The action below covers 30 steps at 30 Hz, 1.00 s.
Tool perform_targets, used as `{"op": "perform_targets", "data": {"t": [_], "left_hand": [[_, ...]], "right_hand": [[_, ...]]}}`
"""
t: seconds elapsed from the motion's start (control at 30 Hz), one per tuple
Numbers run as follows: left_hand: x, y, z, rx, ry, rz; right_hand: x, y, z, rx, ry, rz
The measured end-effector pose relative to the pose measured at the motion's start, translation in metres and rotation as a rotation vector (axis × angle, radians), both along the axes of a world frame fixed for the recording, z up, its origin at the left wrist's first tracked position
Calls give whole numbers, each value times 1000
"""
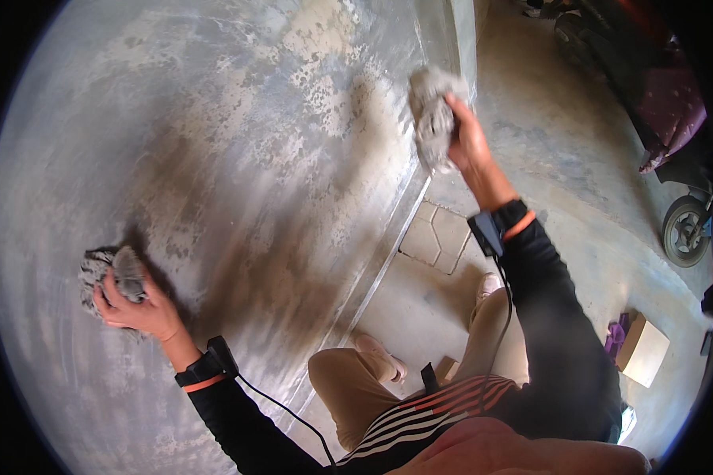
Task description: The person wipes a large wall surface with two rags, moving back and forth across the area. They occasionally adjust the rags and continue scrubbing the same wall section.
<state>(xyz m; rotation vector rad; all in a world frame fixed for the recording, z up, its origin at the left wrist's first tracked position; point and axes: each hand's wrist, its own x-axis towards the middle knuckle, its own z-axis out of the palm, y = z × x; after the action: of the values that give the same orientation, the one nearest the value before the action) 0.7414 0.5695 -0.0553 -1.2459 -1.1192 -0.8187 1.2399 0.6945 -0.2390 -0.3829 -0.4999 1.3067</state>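
My left hand (139, 314) is closed around a bunched, fluffy grey-and-black cloth (100, 270), with the fingers spread over it. Behind it is the large grey surface (237, 148), blotched with pale worn patches. Farther off, my right hand (472, 145) grips a light grey fluffy cloth (435, 119) at the border of that surface. This cloth looks slightly blurred. Whether the cloths press on the surface cannot be made out. Both wrists carry black strapped devices with cables.
A narrow strip (386, 252) edges the surface beside the concrete floor (540, 225). On the right are a small wheel (686, 231), a purple covering (668, 113) on a dark vehicle, and a cardboard box (641, 350) beside a purple item (615, 336). My legs and shoes are below.
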Motion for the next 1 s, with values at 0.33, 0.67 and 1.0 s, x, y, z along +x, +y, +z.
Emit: {"op": "perform_targets", "data": {"t": [0.33, 0.67, 1.0], "left_hand": [[-13, 34, -22, 114, 209, 16], [-17, 36, -28, 75, 231, 10], [-22, 37, -26, 73, 278, 44]], "right_hand": [[-66, 207, 182, 661, -1141, -1023], [-65, 263, -141, -253, -754, -836], [41, 327, -8, -209, -527, -760]]}}
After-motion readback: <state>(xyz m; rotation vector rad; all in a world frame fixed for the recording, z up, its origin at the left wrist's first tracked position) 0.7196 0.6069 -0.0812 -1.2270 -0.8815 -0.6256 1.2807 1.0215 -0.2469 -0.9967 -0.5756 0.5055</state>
